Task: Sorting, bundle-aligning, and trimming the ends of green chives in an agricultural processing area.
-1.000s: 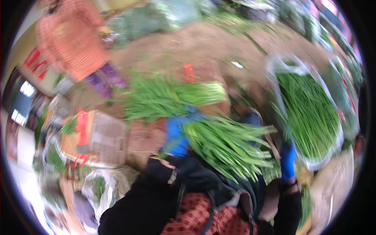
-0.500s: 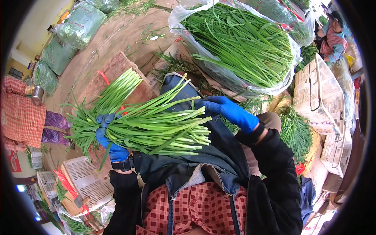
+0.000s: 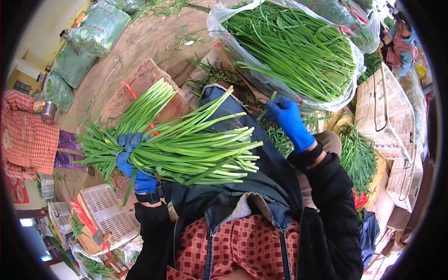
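My left hand [image 3: 134, 161], in a blue glove, is wrapped round a bunch of garlic chives [image 3: 200, 151] held above my lap. The pale cut ends fan out to the right; the leafy tips hang left past my wrist. To the right of the bunch, apart from it, my blue-gloved right hand [image 3: 290, 119] is closed, with a short green chive scrap [image 3: 273, 96] sticking out of its fingers. Behind my left hand another bunch of chives [image 3: 151, 100] rests on a wooden board [image 3: 144, 77] beside a red strip.
Beyond my knees sits a clear plastic bag [image 3: 218, 18] packed with chives. White plastic crates [image 3: 382, 112] stand at right, another crate [image 3: 105, 210] at lower left. Loose chives [image 3: 357, 158] lie by my right knee. Two other people [image 3: 30, 135] are at the left and upper right edges.
My right hand has moved away from the cut ends, to the right and slightly up, and its fingers have closed on a chive scrap. My left hand still holds the bunch.
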A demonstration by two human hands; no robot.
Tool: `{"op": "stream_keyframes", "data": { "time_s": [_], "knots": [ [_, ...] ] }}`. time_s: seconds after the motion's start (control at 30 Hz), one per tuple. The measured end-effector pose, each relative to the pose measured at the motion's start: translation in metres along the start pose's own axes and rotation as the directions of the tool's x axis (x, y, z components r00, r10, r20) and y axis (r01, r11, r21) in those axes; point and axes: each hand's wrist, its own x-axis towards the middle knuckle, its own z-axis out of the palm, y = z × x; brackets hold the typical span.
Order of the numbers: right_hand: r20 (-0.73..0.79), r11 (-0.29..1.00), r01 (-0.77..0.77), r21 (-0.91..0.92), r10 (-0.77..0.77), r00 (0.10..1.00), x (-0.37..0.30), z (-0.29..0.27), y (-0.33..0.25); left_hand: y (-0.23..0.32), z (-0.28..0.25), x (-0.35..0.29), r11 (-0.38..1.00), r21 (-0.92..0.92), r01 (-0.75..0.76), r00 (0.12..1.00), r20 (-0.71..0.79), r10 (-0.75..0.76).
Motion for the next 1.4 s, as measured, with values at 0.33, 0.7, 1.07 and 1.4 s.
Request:
{"op": "stream_keyframes", "data": {
  "time_s": [0.33, 0.7, 1.07, 1.4],
  "knots": [
    [0.432, 0.969, 0.248, -0.009, -0.22, 0.875, -0.032, 0.021, -0.08, -0.001, -0.003, 0.005, 0.999, -0.001, 0.036, 0.996, 0.077, -0.036],
    [0.201, 0.959, -0.15, 0.239, 0.103, 0.974, -0.005, 0.01, -0.033, -0.01, 0.014, 0.004, 0.99, 0.085, 0.11, 0.993, -0.055, -0.106],
    [0.287, 0.947, 0.117, 0.298, -0.206, 0.936, 0.011, 0.043, -0.044, -0.009, 0.012, 0.005, 0.988, 0.095, 0.119, 0.984, -0.141, -0.105],
    [0.395, 0.992, 0.121, 0.038, -0.126, 0.91, -0.012, -0.02, -0.048, -0.003, -0.003, -0.002, 0.987, 0.13, 0.092, 0.991, -0.109, -0.078]
  ]
}}
